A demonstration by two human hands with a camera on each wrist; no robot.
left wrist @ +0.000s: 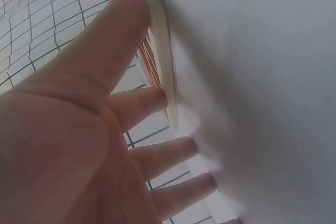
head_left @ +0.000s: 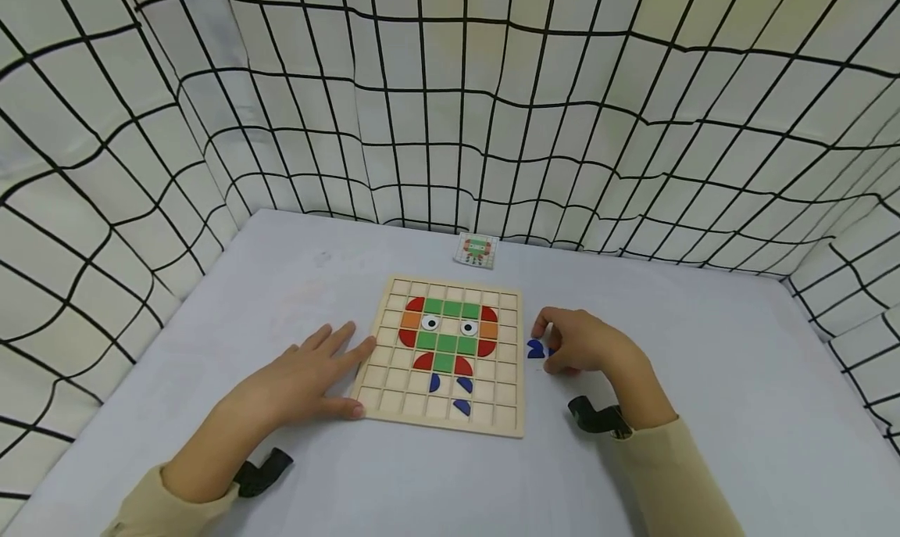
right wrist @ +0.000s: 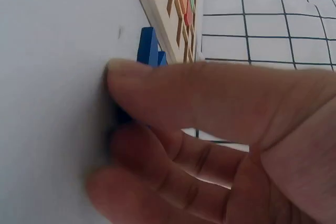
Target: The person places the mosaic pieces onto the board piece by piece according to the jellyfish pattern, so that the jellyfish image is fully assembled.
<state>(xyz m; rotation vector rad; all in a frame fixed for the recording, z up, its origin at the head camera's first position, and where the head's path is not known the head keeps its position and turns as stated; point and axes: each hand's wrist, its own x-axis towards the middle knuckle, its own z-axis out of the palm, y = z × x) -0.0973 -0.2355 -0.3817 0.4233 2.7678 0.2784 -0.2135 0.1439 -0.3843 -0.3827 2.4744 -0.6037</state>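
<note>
A wooden grid board [head_left: 450, 427] lies on the table, with green, red and orange tiles, two eye tiles and three small blue quarter-round pieces [head_left: 462, 406] on it. My left hand [head_left: 298, 388] is spread at the board's left side, thumb and forefinger touching its edge. In the left wrist view its fingers [left wrist: 152, 103] stretch out along the rim. Just right of the board, my right hand [head_left: 587, 341] pinches a blue piece [right wrist: 122, 116] between thumb and finger, low at the table; the fingers mostly hide it. Beside it lie loose blue pieces [head_left: 536, 349].
A small pattern card [head_left: 476, 251] with a similar coloured figure lies behind the board. Black netting [head_left: 436, 142] over white cloth encloses the back and sides of the white table [head_left: 703, 349]. A black strap piece [head_left: 263, 472] shows at each wrist.
</note>
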